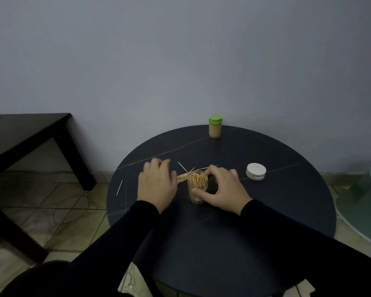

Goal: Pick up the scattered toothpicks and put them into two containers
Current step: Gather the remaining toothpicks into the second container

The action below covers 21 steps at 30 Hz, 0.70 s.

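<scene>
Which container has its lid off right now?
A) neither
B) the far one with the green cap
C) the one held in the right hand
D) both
C: the clear container gripped by the right hand is open-topped with toothpick ends showing, its white lid lies apart on the table, while the far container wears its green cap.

Head-worn wide view, facing forward and down, near round table [266, 211]

The scene is dimly and evenly lit with a bluish cast — no glare or hard shadow is seen — while wide-angle bending and soft, smeared detail are noted toward the edges.
</scene>
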Motion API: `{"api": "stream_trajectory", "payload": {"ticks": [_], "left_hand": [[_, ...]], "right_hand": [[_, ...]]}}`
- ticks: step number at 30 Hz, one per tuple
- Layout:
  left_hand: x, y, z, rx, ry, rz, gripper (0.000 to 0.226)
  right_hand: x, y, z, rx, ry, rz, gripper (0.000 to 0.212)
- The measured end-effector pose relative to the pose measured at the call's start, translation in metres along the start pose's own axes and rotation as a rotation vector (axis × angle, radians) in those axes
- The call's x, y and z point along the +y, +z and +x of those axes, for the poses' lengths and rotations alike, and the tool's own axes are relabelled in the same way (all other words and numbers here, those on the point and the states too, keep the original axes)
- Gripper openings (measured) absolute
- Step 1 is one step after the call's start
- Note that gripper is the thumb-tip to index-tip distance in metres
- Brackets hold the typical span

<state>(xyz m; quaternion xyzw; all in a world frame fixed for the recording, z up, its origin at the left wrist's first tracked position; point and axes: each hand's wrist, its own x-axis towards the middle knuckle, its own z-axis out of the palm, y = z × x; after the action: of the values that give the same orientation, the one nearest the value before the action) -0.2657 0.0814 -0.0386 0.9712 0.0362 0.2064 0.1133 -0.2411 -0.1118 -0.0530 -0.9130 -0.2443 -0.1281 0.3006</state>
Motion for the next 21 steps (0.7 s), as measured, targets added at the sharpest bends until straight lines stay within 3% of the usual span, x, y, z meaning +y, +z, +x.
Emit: {"api": "stream_trajectory", "payload": {"ticks": [3,9,13,17,21], "left_hand": [[-0.017,0.002,-0.002,-0.186,-0.293,0.201,0.043],[-0.045,0.006,-0.007,-0.208,-0.553,0.374,0.067],[-0.051,0.007,-0.009,-0.255,-0.538,0.351,0.060],[-0.046,0.000,-0.005,-0.243,-0.358,0.321,0.032],[-0.043,0.001,0.004,-0.200,-0.256,0.284,0.030]], "right_hand": [[-0.009,0.009,-0.001,0.016,-0.009,0.019,0.043],[-0.025,0.028,0.003,0.015,-0.039,0.040,0.053],[-0.026,0.035,0.007,0.035,-0.047,0.030,0.057],[-0.026,0.036,0.009,0.049,-0.064,0.005,0.057],[-0.024,0.034,0.010,0.054,-0.069,-0.008,0.056]]}}
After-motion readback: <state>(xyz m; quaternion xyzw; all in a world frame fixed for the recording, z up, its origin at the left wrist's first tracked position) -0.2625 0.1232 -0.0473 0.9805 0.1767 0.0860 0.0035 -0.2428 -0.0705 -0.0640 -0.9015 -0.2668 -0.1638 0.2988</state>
